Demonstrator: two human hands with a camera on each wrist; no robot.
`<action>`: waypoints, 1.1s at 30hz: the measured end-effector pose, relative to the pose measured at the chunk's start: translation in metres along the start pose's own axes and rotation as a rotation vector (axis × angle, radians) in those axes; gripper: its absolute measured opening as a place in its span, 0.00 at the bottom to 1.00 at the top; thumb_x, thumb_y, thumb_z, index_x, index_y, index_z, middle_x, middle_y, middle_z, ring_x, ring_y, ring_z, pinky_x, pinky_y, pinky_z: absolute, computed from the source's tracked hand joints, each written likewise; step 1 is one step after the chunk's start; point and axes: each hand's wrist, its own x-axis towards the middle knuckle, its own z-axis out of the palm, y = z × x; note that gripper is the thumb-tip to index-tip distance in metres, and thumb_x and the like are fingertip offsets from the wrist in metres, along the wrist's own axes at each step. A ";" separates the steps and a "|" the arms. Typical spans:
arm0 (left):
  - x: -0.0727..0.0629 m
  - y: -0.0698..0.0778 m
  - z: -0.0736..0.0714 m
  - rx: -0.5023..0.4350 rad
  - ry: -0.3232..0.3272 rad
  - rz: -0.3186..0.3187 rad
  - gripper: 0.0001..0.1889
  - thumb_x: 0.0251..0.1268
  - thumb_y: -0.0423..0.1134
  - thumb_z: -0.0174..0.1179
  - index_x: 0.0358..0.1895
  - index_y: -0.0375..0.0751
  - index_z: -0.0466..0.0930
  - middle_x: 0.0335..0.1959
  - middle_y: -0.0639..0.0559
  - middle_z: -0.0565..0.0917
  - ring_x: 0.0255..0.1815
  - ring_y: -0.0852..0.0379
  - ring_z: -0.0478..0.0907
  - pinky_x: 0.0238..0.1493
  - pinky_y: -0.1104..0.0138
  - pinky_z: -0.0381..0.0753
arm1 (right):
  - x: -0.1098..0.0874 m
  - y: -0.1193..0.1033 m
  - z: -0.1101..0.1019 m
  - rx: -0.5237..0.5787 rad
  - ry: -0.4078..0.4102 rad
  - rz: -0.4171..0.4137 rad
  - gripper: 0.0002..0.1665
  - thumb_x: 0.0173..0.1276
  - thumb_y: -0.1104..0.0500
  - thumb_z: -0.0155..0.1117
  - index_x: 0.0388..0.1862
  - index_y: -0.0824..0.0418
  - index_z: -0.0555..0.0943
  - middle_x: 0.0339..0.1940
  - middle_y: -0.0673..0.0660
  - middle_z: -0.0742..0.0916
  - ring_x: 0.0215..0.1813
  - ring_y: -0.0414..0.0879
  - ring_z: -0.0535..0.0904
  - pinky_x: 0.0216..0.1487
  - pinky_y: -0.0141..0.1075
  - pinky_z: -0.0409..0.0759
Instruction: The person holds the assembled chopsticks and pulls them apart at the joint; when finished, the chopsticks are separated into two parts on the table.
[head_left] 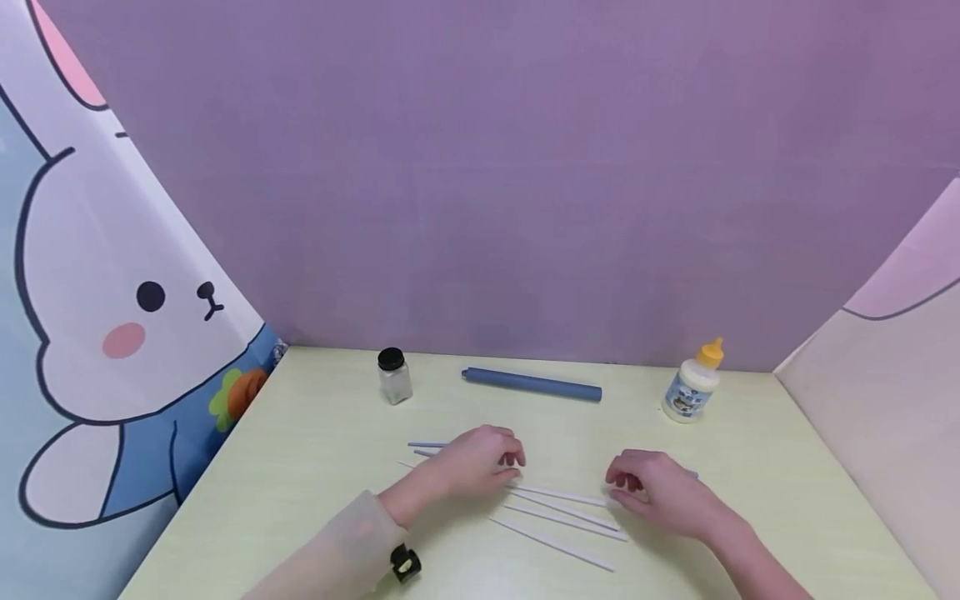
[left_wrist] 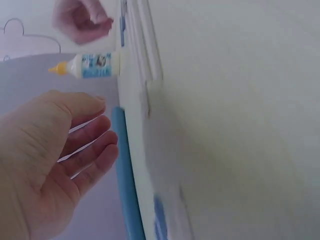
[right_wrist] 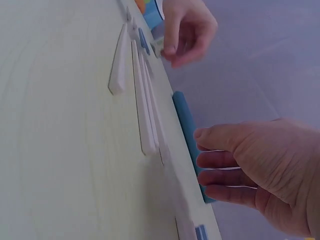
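Observation:
Several white tapered chopsticks [head_left: 551, 545] lie fanned out on the table between my two hands. My left hand [head_left: 476, 460] hovers over their left part with loosely bent fingers and nothing in its grasp. Beneath and beyond it, the ends of thin blue sticks [head_left: 426, 444] stick out to the left, their middles hidden by the hand. On the right, my right hand [head_left: 660, 492] hovers beside the thick chopstick ends, fingers relaxed, holding nothing. In the right wrist view, a gap separates its fingertips from the chopsticks [right_wrist: 144, 117]. A bluish end peeks out behind that hand.
A small clear jar with a black lid [head_left: 396, 382] stands at the back left. Behind the hands lies a blue cylindrical rod [head_left: 532, 383]. At the back right is a white glue bottle with a yellow nozzle [head_left: 690, 392]. A purple backdrop [head_left: 525, 208] rises behind the table.

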 end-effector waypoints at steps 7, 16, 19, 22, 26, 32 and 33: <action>0.023 0.014 0.024 0.047 -0.044 0.054 0.03 0.72 0.39 0.68 0.44 0.50 0.90 0.35 0.63 0.86 0.33 0.74 0.75 0.43 0.81 0.75 | 0.016 -0.012 0.010 0.034 -0.095 -0.016 0.08 0.67 0.61 0.76 0.39 0.50 0.86 0.34 0.37 0.83 0.36 0.27 0.75 0.36 0.26 0.79; 0.033 0.020 0.035 0.108 -0.063 0.057 0.04 0.68 0.37 0.69 0.38 0.52 0.90 0.32 0.65 0.87 0.34 0.73 0.78 0.43 0.81 0.76 | 0.025 -0.016 0.022 -0.015 -0.162 -0.036 0.07 0.68 0.61 0.75 0.37 0.51 0.84 0.33 0.40 0.81 0.34 0.29 0.73 0.36 0.27 0.77; 0.034 0.021 0.035 0.126 -0.080 0.049 0.03 0.68 0.38 0.70 0.37 0.53 0.91 0.32 0.66 0.87 0.35 0.72 0.79 0.43 0.81 0.76 | 0.026 -0.016 0.025 -0.027 -0.169 -0.029 0.08 0.70 0.63 0.73 0.36 0.50 0.83 0.33 0.40 0.80 0.33 0.28 0.72 0.36 0.26 0.76; 0.034 0.021 0.035 0.115 -0.082 0.044 0.02 0.68 0.39 0.70 0.37 0.53 0.90 0.32 0.65 0.86 0.34 0.72 0.78 0.42 0.81 0.75 | 0.027 -0.018 0.026 -0.038 -0.145 -0.020 0.11 0.69 0.66 0.71 0.35 0.50 0.80 0.32 0.40 0.79 0.33 0.28 0.70 0.35 0.26 0.75; 0.030 0.020 0.032 0.085 -0.056 0.039 0.03 0.69 0.39 0.69 0.35 0.50 0.85 0.28 0.64 0.81 0.30 0.71 0.73 0.36 0.80 0.72 | 0.031 -0.021 0.029 -0.059 -0.090 -0.035 0.13 0.71 0.67 0.68 0.36 0.51 0.76 0.33 0.40 0.75 0.34 0.29 0.68 0.35 0.26 0.74; 0.019 0.020 0.018 0.070 -0.008 0.044 0.06 0.78 0.41 0.57 0.38 0.51 0.73 0.24 0.63 0.71 0.25 0.68 0.68 0.30 0.76 0.68 | 0.044 -0.037 0.017 -0.085 -0.039 -0.055 0.08 0.75 0.68 0.62 0.43 0.56 0.76 0.37 0.43 0.77 0.36 0.31 0.71 0.38 0.29 0.79; 0.018 0.022 0.013 0.074 -0.002 0.055 0.07 0.81 0.41 0.55 0.39 0.51 0.72 0.23 0.63 0.70 0.24 0.68 0.68 0.30 0.76 0.68 | 0.047 -0.041 0.012 -0.098 -0.034 -0.059 0.07 0.76 0.68 0.62 0.44 0.56 0.77 0.36 0.43 0.77 0.36 0.32 0.72 0.37 0.29 0.78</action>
